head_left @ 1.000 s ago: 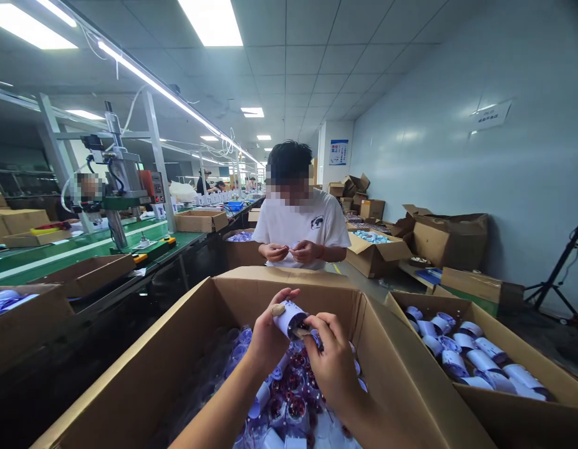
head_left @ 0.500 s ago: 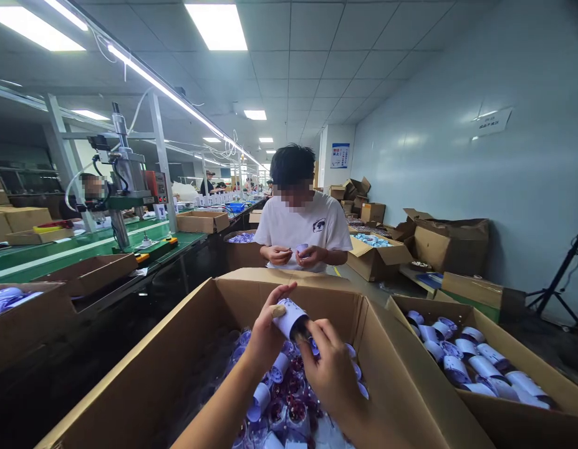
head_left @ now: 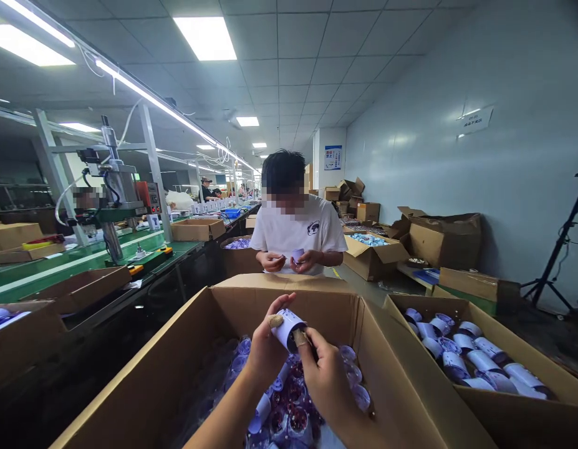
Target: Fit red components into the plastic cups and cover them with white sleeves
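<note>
My left hand [head_left: 266, 345] is closed round a small white and purple cylindrical cup [head_left: 289, 327], held over a large open cardboard box [head_left: 186, 349]. My right hand [head_left: 323, 371] pinches at the cup's open end, a taped fingertip pressed against its rim. Whether the right hand holds anything small of its own is hidden. Under both hands the box holds several like cups [head_left: 293, 405], some showing dark red insides.
A second open box [head_left: 517, 411] at right holds several finished white and purple cups [head_left: 461, 358]. A person in a white T-shirt [head_left: 298, 231] stands beyond my box handling a cup. A green conveyor line [head_left: 73, 259] with a press machine [head_left: 113, 187] runs along the left. More cartons [head_left: 445, 234] line the right wall.
The view has tilted down a little and shifted. My right hand has closed in on the cup's open end. The left hand keeps its grip on the cup.
</note>
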{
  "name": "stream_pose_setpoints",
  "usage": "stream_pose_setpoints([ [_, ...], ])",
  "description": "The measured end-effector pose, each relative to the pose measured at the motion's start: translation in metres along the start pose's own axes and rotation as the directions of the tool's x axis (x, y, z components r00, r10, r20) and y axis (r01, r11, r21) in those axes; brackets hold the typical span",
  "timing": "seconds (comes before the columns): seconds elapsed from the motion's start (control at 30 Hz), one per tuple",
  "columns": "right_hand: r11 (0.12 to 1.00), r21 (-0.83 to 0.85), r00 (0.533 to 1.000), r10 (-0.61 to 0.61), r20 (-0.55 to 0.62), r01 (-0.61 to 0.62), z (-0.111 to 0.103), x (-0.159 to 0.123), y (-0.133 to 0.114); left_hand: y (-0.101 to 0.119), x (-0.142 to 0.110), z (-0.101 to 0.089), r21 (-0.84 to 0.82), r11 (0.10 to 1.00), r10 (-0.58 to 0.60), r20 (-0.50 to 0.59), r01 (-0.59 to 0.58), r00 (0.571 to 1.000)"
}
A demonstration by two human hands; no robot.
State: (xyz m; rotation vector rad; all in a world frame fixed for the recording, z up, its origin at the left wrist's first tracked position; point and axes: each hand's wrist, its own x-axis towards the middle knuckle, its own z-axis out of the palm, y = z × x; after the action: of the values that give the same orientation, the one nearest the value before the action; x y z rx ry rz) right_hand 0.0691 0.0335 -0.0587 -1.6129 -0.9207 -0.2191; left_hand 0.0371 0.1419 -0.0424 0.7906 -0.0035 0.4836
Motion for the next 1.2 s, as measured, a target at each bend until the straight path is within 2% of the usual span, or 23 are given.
stream_pose_setpoints([
  [0.1, 0.999, -0.035, 1.0, 0.02, -0.019, -0.021, 0.0006, -0.0005, 0.0003, -0.0015, -0.0004, 0.0009, -0.012, 1.0, -0.002, -0.026, 0.002, 1.0],
  [0.27, 0.98, -0.195, 0.999, -0.052, -0.016, 0.048, -0.0031, 0.0009, 0.0027, -0.0004, -0.0026, 0.0037, -0.027, 0.999, -0.019, -0.04, 0.018, 0.999],
  [0.37, 0.977, -0.205, 0.992, -0.082, -0.093, 0.062, -0.0025, 0.001, 0.0046, 0.0003, -0.004, 0.0051, -0.052, 0.998, -0.033, -0.04, 0.031, 0.999],
  [0.5, 0.989, -0.15, 0.98, -0.029, -0.199, -0.001, 0.0009, 0.0008, 0.0069, -0.0011, -0.0044, 0.0053, -0.042, 0.998, -0.052, -0.007, 0.052, 0.999],
  [0.67, 0.996, -0.077, 0.981, -0.068, -0.181, 0.054, 0.003, 0.0008, 0.0063, -0.0016, -0.0046, 0.0075, -0.055, 0.994, -0.089, 0.061, 0.092, 0.994],
  [0.8, 0.993, -0.05, 0.982, -0.117, -0.152, 0.111, 0.0025, 0.0004, 0.0054, -0.0015, -0.0037, 0.0079, -0.079, 0.991, -0.101, 0.056, 0.105, 0.993],
  [0.93, 0.996, 0.008, 0.991, -0.093, -0.094, 0.094, 0.0002, 0.0006, 0.0034, -0.0018, -0.0026, 0.0054, -0.072, 0.995, -0.07, 0.022, 0.071, 0.997],
  [1.07, 0.992, 0.073, 0.994, -0.098, -0.043, 0.101, -0.0008, 0.0007, 0.0007, 0.001, -0.004, 0.0054, -0.103, 0.99, -0.097, 0.027, 0.1, 0.995],
  [1.2, 0.99, 0.129, 0.996, -0.044, -0.079, 0.054, 0.0017, -0.0001, 0.0017, 0.0017, -0.0059, 0.0071, -0.072, 0.99, -0.117, 0.047, 0.12, 0.992],
])
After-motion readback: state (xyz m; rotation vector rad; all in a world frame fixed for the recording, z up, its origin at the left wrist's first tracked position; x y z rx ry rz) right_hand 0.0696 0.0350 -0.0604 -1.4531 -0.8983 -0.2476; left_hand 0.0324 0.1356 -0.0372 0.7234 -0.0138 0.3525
